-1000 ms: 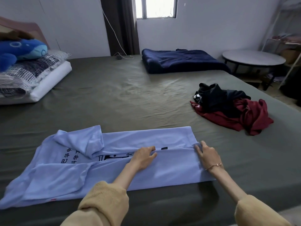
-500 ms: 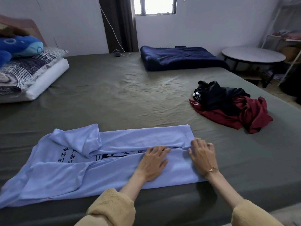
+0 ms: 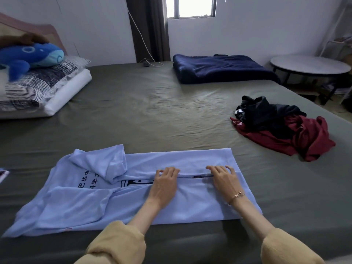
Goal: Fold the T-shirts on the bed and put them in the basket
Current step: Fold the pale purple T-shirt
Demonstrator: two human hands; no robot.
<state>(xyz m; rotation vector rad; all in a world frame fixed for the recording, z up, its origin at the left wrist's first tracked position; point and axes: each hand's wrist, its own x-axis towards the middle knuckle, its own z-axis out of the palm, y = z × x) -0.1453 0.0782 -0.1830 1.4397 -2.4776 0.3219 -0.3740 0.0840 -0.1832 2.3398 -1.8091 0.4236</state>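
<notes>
Both hands lie palm-down on the light blue T-shirt (image 3: pixel 190 204): left hand (image 3: pixel 164 184) and right hand (image 3: pixel 224 180), fingers relaxed, fingertips on the fold's edge.

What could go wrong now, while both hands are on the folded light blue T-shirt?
1. The upper sleeve of the light blue T-shirt lies bunched, so the next fold may trap a lump.
2. The two folded edges meet unevenly where the left hand and right hand press; the seam could open when they lift.
3. The near edge lies close to the edge of the bed, so the shirt might slip off.
</notes>
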